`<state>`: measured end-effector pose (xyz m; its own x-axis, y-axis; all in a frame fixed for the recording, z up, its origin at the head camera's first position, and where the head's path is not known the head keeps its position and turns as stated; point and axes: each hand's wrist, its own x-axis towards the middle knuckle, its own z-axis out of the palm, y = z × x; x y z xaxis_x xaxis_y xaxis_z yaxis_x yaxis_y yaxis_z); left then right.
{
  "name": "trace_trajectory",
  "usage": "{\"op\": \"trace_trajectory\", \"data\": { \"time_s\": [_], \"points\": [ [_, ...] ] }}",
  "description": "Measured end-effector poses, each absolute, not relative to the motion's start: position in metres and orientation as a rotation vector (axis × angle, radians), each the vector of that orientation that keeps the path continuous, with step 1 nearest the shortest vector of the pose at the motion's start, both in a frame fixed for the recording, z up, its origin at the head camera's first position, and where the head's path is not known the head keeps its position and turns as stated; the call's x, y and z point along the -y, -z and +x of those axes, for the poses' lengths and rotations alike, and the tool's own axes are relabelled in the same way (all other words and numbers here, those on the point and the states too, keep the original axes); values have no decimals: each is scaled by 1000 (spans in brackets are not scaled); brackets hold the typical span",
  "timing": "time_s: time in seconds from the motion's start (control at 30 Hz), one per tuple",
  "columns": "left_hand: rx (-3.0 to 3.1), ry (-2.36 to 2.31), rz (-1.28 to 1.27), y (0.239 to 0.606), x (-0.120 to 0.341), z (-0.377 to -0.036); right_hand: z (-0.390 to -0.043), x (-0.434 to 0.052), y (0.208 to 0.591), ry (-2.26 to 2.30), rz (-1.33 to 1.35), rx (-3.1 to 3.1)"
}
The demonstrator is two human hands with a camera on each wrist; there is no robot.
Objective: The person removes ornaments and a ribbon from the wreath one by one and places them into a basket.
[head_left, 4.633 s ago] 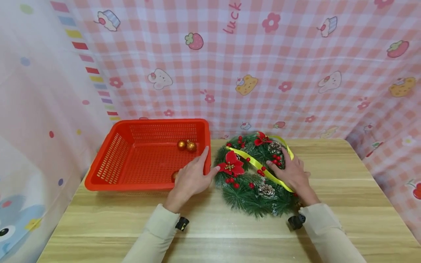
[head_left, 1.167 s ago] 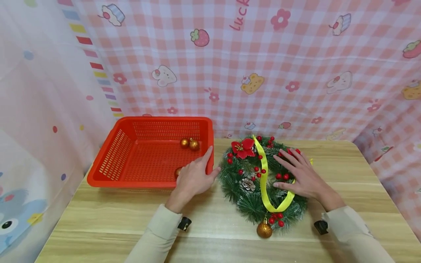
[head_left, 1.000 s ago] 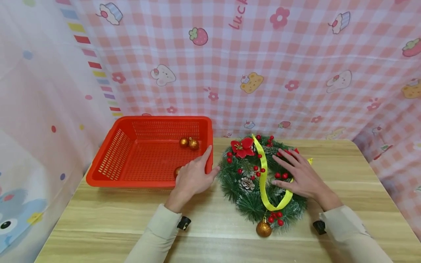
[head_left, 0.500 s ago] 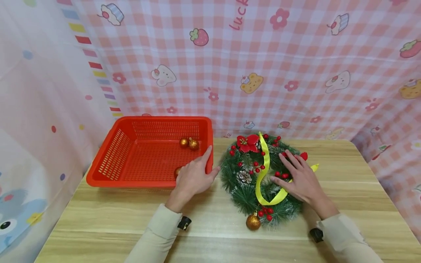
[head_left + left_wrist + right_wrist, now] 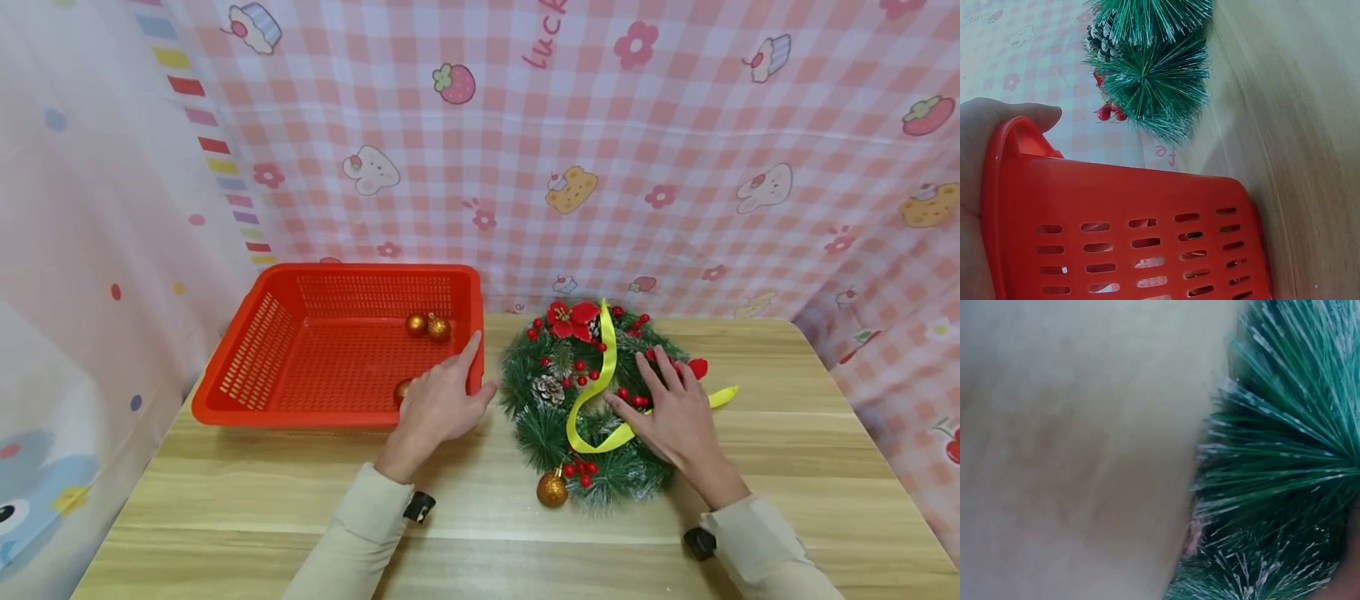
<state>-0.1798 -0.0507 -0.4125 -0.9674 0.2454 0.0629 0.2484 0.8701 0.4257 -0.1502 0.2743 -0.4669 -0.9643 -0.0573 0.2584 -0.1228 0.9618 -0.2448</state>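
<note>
My left hand holds the right rim of a red plastic basket, index finger along it and thumb outside. In the left wrist view the thumb reaches past the rim; the other fingers are hidden. A green Christmas wreath lies flat on the table. My right hand rests on its right side with fingers spread. A yellow ribbon loops across the wreath and passes under that hand. At the wreath's front edge hangs a gold glitter bauble. A red poinsettia sits at the back.
Gold baubles lie in the basket, one of them partly behind my left hand. The wooden table reaches back to a pink checked curtain. A pinecone and red berries decorate the wreath.
The wreath has turned clockwise under my right hand: its bauble moved left, its poinsettia right. The right hand shifted slightly left. The left hand and basket stayed put.
</note>
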Motion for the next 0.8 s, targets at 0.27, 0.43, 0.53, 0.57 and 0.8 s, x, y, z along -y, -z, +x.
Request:
{"op": "trace_trajectory", "data": {
  "time_s": [0.27, 0.43, 0.53, 0.57, 0.8],
  "points": [
    [3001, 738, -432, 409, 50, -179, -151, -274, 465, -345, 146, 2840],
    [2614, 771, -639, 406, 45, -169, -152, -273, 464, -332, 114, 2870],
    [2383, 862, -805, 403, 35, -154, -153, -274, 464, -321, 118, 2886],
    [2359, 902, -849, 403, 32, -148, -153, -275, 464, -322, 125, 2890],
    [2766, 1198, -941, 416, 10, -116, -160, -282, 463, -345, 229, 2906]
  ]
}}
